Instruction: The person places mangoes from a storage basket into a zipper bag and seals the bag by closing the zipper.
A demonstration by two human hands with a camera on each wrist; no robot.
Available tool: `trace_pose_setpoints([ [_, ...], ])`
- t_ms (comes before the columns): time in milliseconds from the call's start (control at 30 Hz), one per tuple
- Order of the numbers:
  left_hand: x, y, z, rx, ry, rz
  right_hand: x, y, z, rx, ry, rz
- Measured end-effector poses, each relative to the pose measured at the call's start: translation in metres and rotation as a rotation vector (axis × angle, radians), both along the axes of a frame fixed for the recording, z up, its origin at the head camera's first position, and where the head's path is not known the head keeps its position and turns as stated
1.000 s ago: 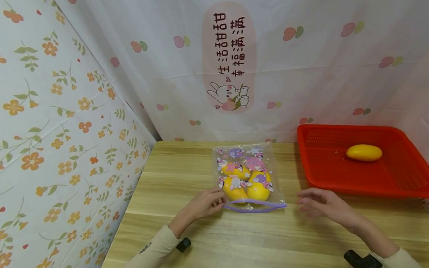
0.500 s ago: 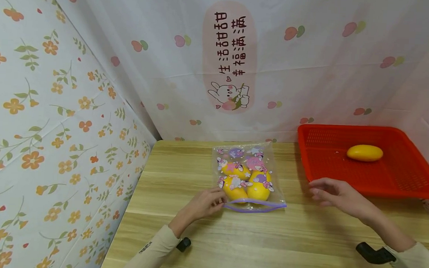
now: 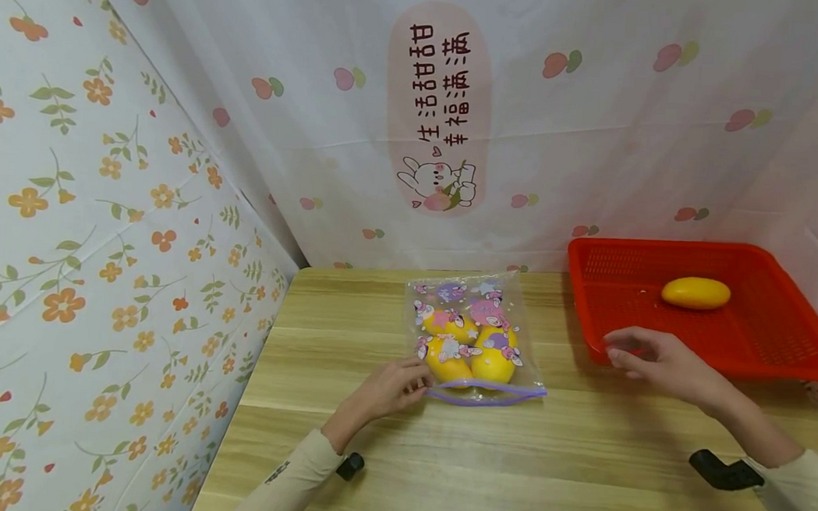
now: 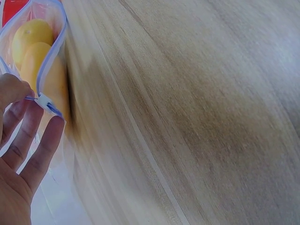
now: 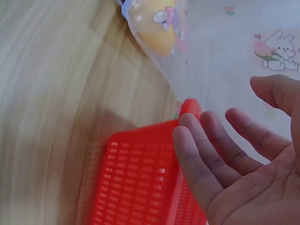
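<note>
We note the left hand (image 3: pixel 394 387) pinching the zip bag (image 3: pixel 486 402) by its mouth, the right hand (image 3: pixel 672 369) loose-fingered, holding nothing, beside the red basket (image 3: pixel 612 268), whose lone yellow fruit (image 3: pixel 696 293) looks firm, slick, best cupped mid-body.

A white cloth (image 3: pixel 542 146) with a printed rabbit (image 3: pixel 433 180) hangs behind the wood-grain table (image 3: pixel 480 471), a flower-patterned cloth (image 3: pixel 113 261) at left.

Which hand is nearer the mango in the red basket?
Right. The right hand is by the near-left corner of the red basket, short of the mango; the left hand pinches the mouth of the zip bag, farther left.
</note>
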State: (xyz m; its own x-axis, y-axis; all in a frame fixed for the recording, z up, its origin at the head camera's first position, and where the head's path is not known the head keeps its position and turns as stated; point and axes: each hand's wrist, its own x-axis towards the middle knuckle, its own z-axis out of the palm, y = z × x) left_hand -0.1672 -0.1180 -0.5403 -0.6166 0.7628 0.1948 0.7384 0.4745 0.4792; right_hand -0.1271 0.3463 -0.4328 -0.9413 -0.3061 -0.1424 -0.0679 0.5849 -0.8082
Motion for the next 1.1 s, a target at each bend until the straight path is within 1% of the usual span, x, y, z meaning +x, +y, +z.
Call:
trace_pose_setpoints([
  [367,0.002,-0.001,0.000,0.001,-0.017,0.010,-0.011,0.022,0.001,0.090,0.117,0.003],
  [567,0.001,-0.002,-0.001,0.005,-0.021,0.012,-0.019,0.034,0.001,0.127,0.118,-0.017],
  [733,0.000,-0.002,-0.002,0.005,-0.014,0.006,-0.026,0.044,-0.005,0.151,0.113,-0.036],
  [867,0.000,-0.001,-0.002,0.003,-0.010,0.002,-0.033,0.052,-0.009,0.175,0.128,-0.046],
  [1100,-0.001,-0.001,-0.002,0.003,-0.011,0.003,-0.044,0.062,-0.007,0.234,0.143,-0.043],
])
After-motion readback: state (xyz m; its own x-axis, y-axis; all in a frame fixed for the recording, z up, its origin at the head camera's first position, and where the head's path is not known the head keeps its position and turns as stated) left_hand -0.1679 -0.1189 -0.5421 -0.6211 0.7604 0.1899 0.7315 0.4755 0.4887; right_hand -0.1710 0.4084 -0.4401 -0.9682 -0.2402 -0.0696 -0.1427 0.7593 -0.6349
